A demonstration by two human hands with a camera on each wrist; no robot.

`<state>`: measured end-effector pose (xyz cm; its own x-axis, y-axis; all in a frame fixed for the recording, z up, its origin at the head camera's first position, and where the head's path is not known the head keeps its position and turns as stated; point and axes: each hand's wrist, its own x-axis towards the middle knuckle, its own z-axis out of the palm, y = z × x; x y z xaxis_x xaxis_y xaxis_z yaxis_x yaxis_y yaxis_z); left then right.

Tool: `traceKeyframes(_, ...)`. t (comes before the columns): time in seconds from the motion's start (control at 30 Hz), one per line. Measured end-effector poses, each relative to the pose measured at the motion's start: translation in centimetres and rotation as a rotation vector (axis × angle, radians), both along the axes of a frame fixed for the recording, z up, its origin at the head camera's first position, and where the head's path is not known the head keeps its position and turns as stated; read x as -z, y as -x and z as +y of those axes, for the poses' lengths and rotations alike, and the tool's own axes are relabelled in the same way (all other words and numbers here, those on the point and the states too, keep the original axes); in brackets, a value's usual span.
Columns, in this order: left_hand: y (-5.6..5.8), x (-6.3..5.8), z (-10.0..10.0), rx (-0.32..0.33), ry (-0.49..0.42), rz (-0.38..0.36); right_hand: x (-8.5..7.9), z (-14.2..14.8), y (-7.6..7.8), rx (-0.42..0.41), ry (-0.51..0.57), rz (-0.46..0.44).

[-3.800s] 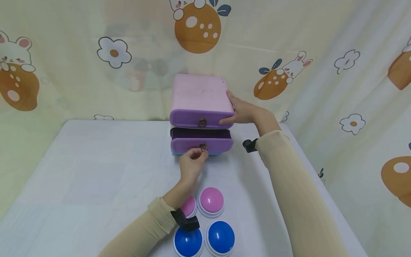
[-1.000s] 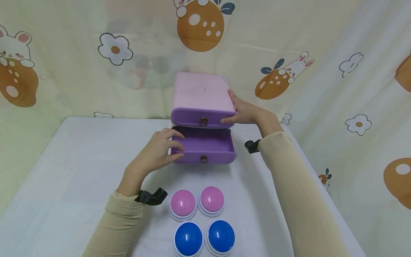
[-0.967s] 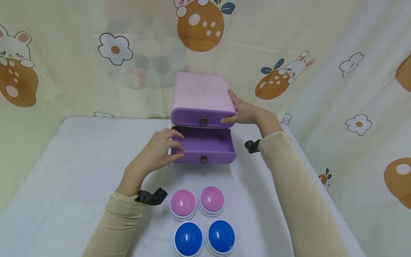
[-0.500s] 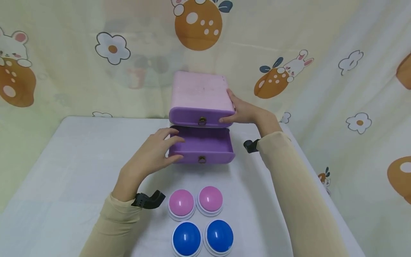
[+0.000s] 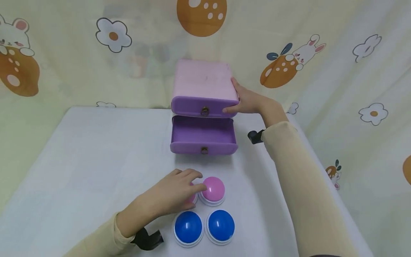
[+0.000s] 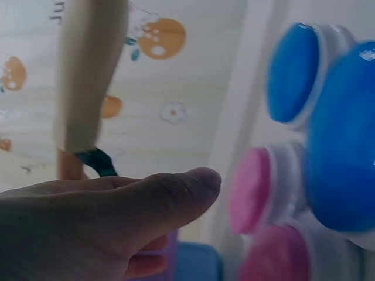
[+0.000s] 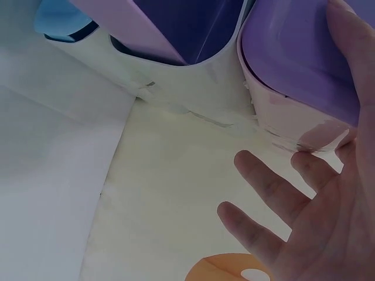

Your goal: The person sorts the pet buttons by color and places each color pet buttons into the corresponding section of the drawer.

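Above the left hand, in its own wrist view, a scrap of dark lettering (image 6: pixel 57 10) sits on the cream curtain printed with rabbits, flowers and spotted orange shapes (image 5: pixel 144 82); it looks like "Ju", but is too small to be sure. I can read no brand on the other things.

White cloth of the table (image 5: pixel 96 150) stretches left of the left hand, and a strip of it lies beyond its fingertips, up to the purple lower drawer (image 5: pixel 186 148). That drawer is pulled well out toward the left hand, its inner floor in view. The table's back edge runs near the curtain, just beyond the pink-topped drawer cabinet (image 5: pixel 205 80), which lies below and inward of the right hand. A light blue part (image 7: pixel 61 17) shows past the lower drawer.

The left hand (image 5: pixel 170 194) has its fingers spread and slightly bent, the thumb apart. It hangs over the left pink dome on a white base (image 5: pixel 192 198), covering much of it; whether it touches I cannot tell. One fingertip overlaps the right pink dome (image 5: pixel 216 189). Nearer the person than the thumb sit two glossy blue domes on white bases (image 5: pixel 188 227), side by side.

The right hand (image 5: pixel 252 101) rests on the cabinet's right side, thumb laid across the purple upper drawer front (image 5: pixel 189 106), two fingers reaching straight and free.
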<state>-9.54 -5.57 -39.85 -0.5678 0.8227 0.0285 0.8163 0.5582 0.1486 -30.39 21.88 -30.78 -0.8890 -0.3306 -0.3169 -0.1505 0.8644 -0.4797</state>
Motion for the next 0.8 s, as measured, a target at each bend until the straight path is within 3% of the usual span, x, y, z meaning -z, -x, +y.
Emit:
traceKeyframes(0.13,0.7,1.3,-0.6,-0.054,0.019,-0.107,-0.8,0.1,0.3,-0.005,-0.019,0.011)
traceKeyframes(0.37,1.2,2.5,-0.7,-0.075,0.054,-0.271,-0.6,-0.1,0.0,0.012,-0.024,-0.004)
traceKeyframes(0.57,1.1,3.1,-0.4,-0.08,0.104,-0.304,-0.3,-0.2,-0.2,0.004,-0.007,0.002)
traceKeyframes(0.8,1.1,3.2,0.0,-0.048,0.136,-0.279,-0.5,-0.1,-0.4,0.013,-0.008,0.004)
